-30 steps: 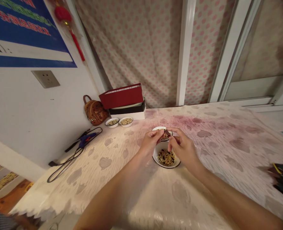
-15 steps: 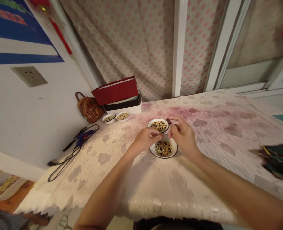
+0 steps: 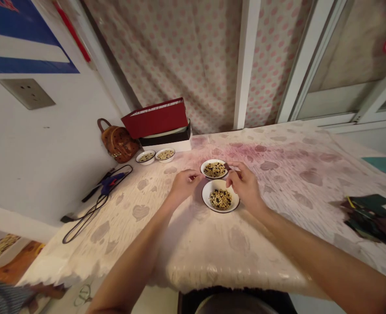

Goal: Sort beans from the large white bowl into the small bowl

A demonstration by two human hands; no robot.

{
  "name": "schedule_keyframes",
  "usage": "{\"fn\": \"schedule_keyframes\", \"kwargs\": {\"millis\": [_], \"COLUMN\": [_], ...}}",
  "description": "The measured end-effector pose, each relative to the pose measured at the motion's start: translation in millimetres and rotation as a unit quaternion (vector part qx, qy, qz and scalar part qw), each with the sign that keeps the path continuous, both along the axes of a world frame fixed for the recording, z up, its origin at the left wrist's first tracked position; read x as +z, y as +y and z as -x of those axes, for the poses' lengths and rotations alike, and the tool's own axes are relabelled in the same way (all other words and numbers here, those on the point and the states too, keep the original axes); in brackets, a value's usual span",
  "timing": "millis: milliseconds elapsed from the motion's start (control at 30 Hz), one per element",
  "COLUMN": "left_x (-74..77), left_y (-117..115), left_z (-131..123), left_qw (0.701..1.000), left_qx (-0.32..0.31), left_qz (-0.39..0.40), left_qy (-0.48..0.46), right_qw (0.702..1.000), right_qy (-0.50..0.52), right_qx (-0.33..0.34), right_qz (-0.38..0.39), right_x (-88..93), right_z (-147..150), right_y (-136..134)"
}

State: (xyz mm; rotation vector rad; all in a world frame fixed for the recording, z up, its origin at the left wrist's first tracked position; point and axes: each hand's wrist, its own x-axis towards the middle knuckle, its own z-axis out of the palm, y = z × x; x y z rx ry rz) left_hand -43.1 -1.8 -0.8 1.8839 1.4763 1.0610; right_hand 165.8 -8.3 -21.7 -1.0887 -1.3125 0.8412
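Two white dark-rimmed bowls stand one behind the other before me. The near bowl [image 3: 207, 201] and the smaller far bowl [image 3: 203, 172] both hold mixed yellow and black beans or beads. My left hand [image 3: 184, 185] hovers left of the bowls, its thumb and fingers pinched together; anything between them is too small to make out. On the right, my right hand [image 3: 245, 185] has curled fingers over the near bowl's right rim. A small dark brown piece [image 3: 226, 167] is held at its fingertips, beside the far bowl's right rim.
Two more bowls of beans or beads, a left one [image 3: 145, 162] and a right one [image 3: 165, 159], stand by a red-topped box [image 3: 160, 118] and a brown backpack-shaped bag [image 3: 119, 141]. A blue corded tool [image 3: 112, 183] lies left. Dark green and brown pieces [image 3: 372, 218] lie right.
My left hand has drawn back leftward, away from above the near bowl. My right hand stays by the bowls with the dark brown piece. The view has shifted slightly.
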Motion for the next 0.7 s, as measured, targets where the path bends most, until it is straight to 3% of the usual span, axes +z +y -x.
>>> {"fn": "schedule_keyframes", "kwargs": {"millis": [233, 400, 567, 700], "left_x": [0.8, -12.2, -21.8, -27.6], "left_y": [34, 37, 43, 54], "left_z": [8, 11, 4, -13], "left_qw": [0.993, 0.996, 0.996, 0.970], "left_qx": [-0.020, -0.017, 0.015, 0.006], "left_qz": [-0.057, -0.041, 0.084, 0.220], "left_qy": [0.101, 0.074, -0.009, -0.105], "right_qw": [1.000, 0.999, 0.999, 0.999], "right_qy": [-0.012, -0.034, -0.011, -0.016], "right_qx": [-0.011, -0.028, -0.045, -0.022], "right_qz": [-0.008, -0.008, 0.015, 0.039], "right_x": [-8.8, -18.5, -30.6, -40.2], "right_z": [-7, -24, -32, -28], "right_y": [13, 30, 52, 68]}}
